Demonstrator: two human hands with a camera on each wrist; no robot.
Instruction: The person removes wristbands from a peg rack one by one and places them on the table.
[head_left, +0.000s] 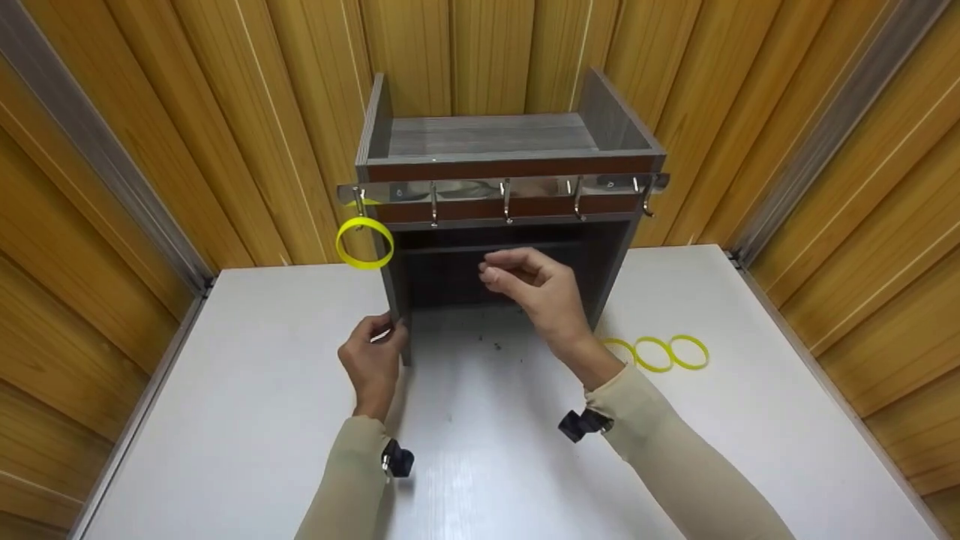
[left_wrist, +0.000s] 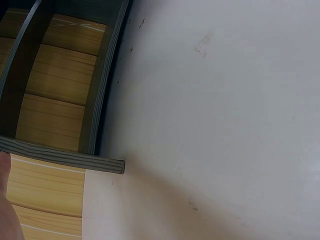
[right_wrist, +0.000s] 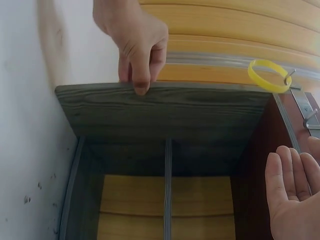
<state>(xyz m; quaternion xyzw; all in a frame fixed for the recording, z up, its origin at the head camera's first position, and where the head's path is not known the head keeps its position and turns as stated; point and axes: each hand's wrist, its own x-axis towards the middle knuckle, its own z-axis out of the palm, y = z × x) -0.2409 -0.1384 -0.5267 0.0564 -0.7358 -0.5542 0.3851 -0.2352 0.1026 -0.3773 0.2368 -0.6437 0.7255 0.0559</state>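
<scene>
A grey wooden shelf unit [head_left: 510,133] carries a metal hook rail [head_left: 469,189] across its front. One yellow ring [head_left: 363,265] hangs on the leftmost hook [head_left: 358,201], where a second bit of yellow shows against the rail. My left hand [head_left: 372,362] grips the front edge of the left side panel [right_wrist: 165,107], thumb on the inner face and fingers outside. In front of the unit, below the middle hooks, my right hand [head_left: 551,304] is held in the air with loosely bent fingers and nothing between them. The right wrist view shows its fingers [right_wrist: 287,175] fairly straight.
Several yellow rings [head_left: 654,369] lie in a row on the white table [head_left: 750,450], right of the unit, one partly behind the right wrist. Wood-patterned walls [head_left: 487,52] enclose the back and sides. The other hooks [head_left: 507,202] along the rail hold no rings.
</scene>
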